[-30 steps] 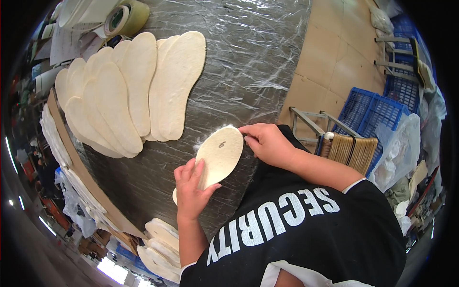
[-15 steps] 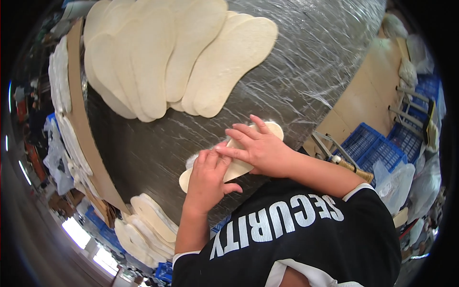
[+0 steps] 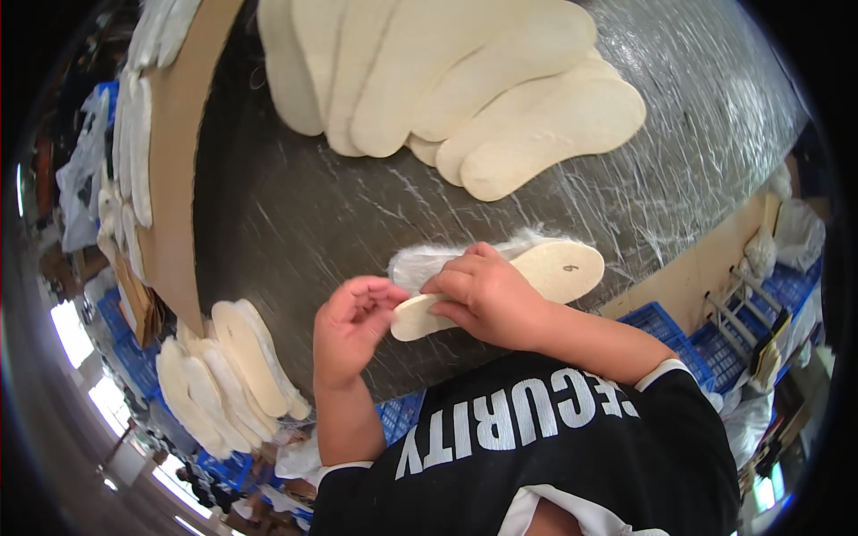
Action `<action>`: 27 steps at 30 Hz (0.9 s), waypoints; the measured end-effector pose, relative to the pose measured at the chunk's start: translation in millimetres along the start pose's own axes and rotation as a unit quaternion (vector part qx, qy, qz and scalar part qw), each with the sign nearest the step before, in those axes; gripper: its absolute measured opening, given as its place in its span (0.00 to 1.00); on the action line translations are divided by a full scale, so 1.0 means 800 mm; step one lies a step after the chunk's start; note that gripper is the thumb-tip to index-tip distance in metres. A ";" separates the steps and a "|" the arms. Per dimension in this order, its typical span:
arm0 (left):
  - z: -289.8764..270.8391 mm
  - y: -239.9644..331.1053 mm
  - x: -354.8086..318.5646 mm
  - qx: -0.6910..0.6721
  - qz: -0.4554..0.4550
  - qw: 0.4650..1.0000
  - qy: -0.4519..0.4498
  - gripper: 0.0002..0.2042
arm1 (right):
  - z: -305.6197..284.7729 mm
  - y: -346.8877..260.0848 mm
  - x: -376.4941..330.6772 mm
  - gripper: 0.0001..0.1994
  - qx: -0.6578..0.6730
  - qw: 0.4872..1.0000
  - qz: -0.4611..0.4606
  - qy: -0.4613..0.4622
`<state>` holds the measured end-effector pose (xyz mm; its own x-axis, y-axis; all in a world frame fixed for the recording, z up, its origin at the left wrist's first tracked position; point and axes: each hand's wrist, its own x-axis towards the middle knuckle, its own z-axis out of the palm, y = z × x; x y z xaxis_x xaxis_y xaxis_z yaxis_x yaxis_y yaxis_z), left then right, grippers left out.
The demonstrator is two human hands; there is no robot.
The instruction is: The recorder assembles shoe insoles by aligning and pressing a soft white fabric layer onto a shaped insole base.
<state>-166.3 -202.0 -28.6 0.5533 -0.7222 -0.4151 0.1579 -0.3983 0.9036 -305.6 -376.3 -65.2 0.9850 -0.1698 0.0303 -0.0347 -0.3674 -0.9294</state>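
Observation:
A cream insole (image 3: 565, 271) with a small dark mark near its right end lies slanted in front of me. Along its far edge shows a fluffy white fleece piece (image 3: 418, 267); how far it reaches beneath the insole is hidden. My right hand (image 3: 496, 299) grips the insole near its middle-left, fingers over the far edge and thumb on the near side. Beside the insole's left tip is my left hand (image 3: 353, 326), its fingers loosely curled and apart, with nothing visible in them.
Several large cream insoles (image 3: 545, 129) overlap in a fan on the dark, film-covered table (image 3: 295, 223). More insoles (image 3: 246, 362) are stacked at the lower left. A cardboard strip (image 3: 179, 179) edges the left side. Blue crates (image 3: 657, 326) stand beyond the table's right edge.
My left hand has come off the insole to its left tip. My right hand now grips the insole instead of lying spread on it. The view has shifted, bringing the left stack further into sight.

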 end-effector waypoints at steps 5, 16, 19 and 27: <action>-0.023 -0.071 0.013 -0.005 -0.145 0.980 0.139 0.11 | -0.005 -0.017 0.010 0.07 0.037 0.999 0.003 -0.033; -0.008 -0.086 0.020 -0.137 -0.139 0.981 0.000 0.04 | 0.003 -0.008 0.009 0.08 0.098 0.991 0.095 0.019; 0.005 -0.087 0.012 -0.309 -0.057 0.949 -0.014 0.05 | 0.005 -0.004 0.006 0.07 0.109 0.986 0.120 0.023; 0.018 -0.082 0.005 -0.418 -0.045 0.905 -0.068 0.07 | 0.011 0.007 -0.003 0.06 0.221 0.962 0.156 0.043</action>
<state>-186.3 -187.1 -91.3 0.4109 -0.7935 -0.4489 0.7917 0.0664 0.6073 -306.9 -370.0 -73.8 0.9203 -0.2900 -0.2626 -0.2321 0.1356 -0.9632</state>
